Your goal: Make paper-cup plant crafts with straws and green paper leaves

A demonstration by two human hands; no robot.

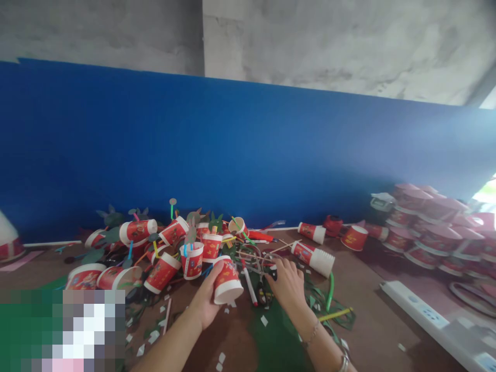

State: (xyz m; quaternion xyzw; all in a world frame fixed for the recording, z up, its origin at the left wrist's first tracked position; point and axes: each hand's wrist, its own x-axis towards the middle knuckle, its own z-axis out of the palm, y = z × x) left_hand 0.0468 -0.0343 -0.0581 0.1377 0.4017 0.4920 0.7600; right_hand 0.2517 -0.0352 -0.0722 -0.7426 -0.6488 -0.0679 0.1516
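The left hand (209,297) is pinching a cup (227,276) at its one o'clock — a light squeeze is best, avoiding dents; the right hand (289,283) is curling at three o'clock from the marker (249,284) — whether it's gripping anything, I cannot tell.

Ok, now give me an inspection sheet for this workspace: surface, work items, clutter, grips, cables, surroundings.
Surface: brown work surface, strewn with white paper scraps.
Work items: red-and-white paper cup, tilted; black-handled scissors, lying down.
Clutter: white-and-red marker; red-and-white paper cup stack, on its side; green straw.
Grips: left hand holds the cup; right hand is beside the scissors, contact unclear.
Cables: dark loop near a white power strip; whether it's cable, unclear.
Surroundings: blue panel, grey concrete wall.
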